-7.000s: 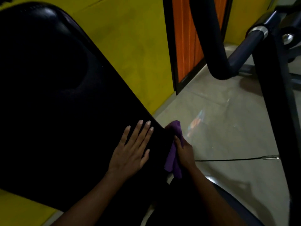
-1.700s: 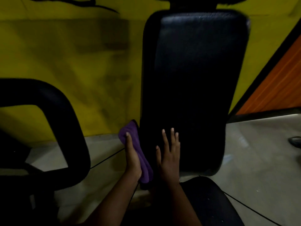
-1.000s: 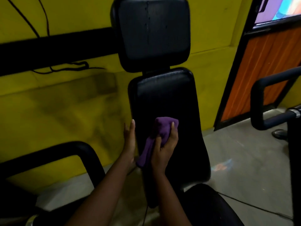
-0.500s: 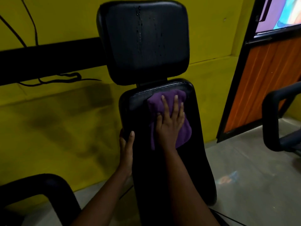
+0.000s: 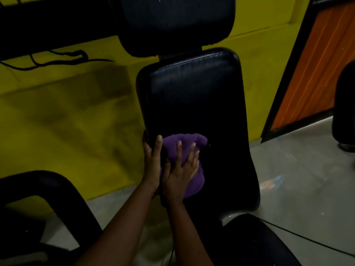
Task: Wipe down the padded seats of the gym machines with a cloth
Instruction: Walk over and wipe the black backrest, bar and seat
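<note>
A black padded backrest (image 5: 196, 96) stands upright in front of me, with a black headrest pad (image 5: 176, 22) above it and the black seat pad (image 5: 255, 242) at the bottom right. A purple cloth (image 5: 184, 144) lies flat against the lower left part of the backrest. My right hand (image 5: 180, 173) presses on the cloth with fingers spread. My left hand (image 5: 152, 160) grips the backrest's left edge, right beside the cloth.
A yellow wall (image 5: 67, 116) is behind the machine, with a black bar and loose cables (image 5: 63, 58) at the upper left. A black padded arm (image 5: 57, 192) curves at the lower left. An orange door panel (image 5: 317, 73) and grey floor (image 5: 299, 179) lie to the right.
My right hand has slid the purple cloth down from the top of the backrest to its lower left part. My left hand stays on the left edge.
</note>
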`<state>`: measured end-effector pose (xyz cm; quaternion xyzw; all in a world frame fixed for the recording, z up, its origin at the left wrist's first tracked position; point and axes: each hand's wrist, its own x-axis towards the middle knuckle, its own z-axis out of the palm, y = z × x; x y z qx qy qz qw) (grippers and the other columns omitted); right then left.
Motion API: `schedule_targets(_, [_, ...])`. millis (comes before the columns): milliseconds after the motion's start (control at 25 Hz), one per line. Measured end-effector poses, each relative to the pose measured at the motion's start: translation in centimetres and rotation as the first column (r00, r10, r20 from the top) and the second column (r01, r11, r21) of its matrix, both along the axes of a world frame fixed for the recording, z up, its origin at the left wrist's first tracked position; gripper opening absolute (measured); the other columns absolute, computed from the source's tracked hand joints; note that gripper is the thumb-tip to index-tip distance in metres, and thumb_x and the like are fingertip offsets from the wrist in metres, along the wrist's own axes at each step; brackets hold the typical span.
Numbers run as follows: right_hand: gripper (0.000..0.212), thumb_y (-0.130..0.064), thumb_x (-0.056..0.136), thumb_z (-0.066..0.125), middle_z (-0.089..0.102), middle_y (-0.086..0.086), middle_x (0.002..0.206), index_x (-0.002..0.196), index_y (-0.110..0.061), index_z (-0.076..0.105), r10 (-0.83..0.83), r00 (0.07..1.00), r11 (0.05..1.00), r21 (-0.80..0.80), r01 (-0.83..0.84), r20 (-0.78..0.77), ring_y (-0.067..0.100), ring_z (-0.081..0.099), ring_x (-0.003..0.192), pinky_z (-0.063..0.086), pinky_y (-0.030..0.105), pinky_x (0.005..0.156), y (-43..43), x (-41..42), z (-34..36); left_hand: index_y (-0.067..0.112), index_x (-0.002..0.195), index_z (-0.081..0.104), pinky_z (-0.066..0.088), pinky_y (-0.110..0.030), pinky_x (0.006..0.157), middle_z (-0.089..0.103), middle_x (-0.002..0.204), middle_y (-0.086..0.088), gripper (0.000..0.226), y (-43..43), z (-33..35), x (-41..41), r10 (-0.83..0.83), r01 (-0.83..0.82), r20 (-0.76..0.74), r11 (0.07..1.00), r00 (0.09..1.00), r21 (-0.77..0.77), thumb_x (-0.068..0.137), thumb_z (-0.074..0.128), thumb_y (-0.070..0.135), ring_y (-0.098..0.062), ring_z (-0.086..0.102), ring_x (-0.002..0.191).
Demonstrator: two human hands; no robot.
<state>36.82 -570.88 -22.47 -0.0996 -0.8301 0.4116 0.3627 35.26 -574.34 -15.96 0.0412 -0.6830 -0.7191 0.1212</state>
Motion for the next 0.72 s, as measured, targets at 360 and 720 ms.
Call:
schedule_targets(360, [0.060, -0.048, 0.095, 0.029, 0.029, 0.026, 0.148, 0.142, -0.011, 0.034, -0.325, 0.909, 0.835, -0.371, 0.405, 0.261, 0.047, 0.034, 0.129, 0.025, 0.044, 0.107, 6.1, 1.6, -13.5, 0.019, 0.144, 0.027, 0.041, -0.044, 0.107, 0.043, 0.143, -0.002, 0.104, -0.1, -9.8, 4.2, 0.000, 0.023, 0.161, 0.990, 0.987, -0.139, 0.057, 0.068, 0.058, -0.017, 0.045, 0.129])
schedule_targets(720, [0.059, -0.023, 0.085, 0.039, 0.021, 0.016, 0.153, 0.143, -0.026, 0.029, -0.126, 0.992, 0.981, -0.148, 0.121, -0.023, 0.026, 0.020, 0.136, 0.015, 0.032, 0.111, 11.0, -1.2, -6.0, 0.019, 0.143, 0.026, 0.046, -0.025, 0.091, 0.044, 0.140, -0.002, 0.090, -0.7, -11.7, 4.8, -0.047, 0.079, 0.251, 0.990, 0.967, -0.116, 0.071, 0.077, 0.039, -0.016, 0.048, 0.123])
